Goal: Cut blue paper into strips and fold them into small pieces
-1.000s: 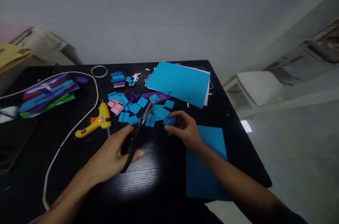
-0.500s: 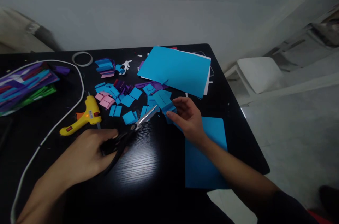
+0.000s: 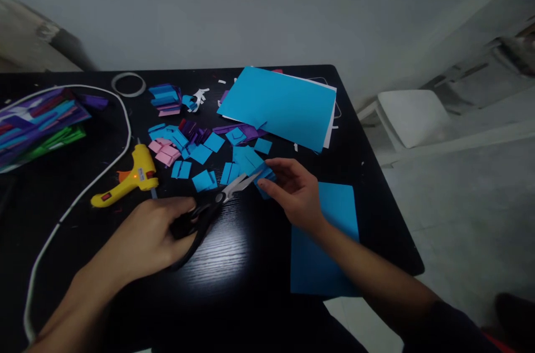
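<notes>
The folded blue paper (image 3: 268,172) is above the desk (image 3: 259,241), pinched in the right hand (image 3: 273,171), whose fingers hide part of it. The scissors (image 3: 225,195) reach its edge, blades parted; whether they touch it is hard to tell. The left hand (image 3: 181,221) is closed around their black handles, covering much of the loops. Small blue squares (image 3: 202,153) lie nearby, beyond them a large blue sheet (image 3: 284,105) mostly covering a white one. The frame cuts off the colored bundle (image 3: 42,122) at left.
</notes>
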A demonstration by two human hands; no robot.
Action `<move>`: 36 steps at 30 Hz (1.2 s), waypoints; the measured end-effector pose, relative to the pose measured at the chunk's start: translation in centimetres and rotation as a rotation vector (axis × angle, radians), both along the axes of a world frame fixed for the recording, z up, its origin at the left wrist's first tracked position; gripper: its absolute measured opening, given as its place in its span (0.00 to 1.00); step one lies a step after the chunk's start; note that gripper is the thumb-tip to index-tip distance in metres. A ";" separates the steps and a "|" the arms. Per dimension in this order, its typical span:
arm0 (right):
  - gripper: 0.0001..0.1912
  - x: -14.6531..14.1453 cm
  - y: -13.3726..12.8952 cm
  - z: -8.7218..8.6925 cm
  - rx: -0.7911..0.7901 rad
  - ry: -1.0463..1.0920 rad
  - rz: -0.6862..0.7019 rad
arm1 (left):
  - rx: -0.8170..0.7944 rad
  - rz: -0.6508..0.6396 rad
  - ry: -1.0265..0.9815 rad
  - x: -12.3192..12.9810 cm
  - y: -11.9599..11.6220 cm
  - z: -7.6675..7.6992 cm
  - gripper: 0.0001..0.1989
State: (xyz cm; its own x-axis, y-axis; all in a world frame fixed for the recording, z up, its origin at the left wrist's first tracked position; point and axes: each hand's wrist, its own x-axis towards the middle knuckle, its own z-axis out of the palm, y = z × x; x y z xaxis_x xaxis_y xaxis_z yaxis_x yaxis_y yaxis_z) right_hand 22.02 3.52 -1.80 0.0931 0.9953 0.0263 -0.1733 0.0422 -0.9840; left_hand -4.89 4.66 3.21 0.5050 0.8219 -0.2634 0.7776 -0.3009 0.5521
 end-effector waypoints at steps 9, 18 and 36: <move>0.18 -0.2 -0.4 0.4 0.013 0.007 0.028 | 0.028 -0.049 0.031 0.4 -0.2 -0.5 0.12; 0.18 -0.3 -0.5 0.5 -0.018 0.023 0.035 | 0.047 -0.052 0.003 0.6 -0.2 -0.8 0.12; 0.18 -0.2 -0.4 0.5 0.007 0.018 0.038 | 0.058 -0.056 -0.018 0.8 -0.3 -1.0 0.11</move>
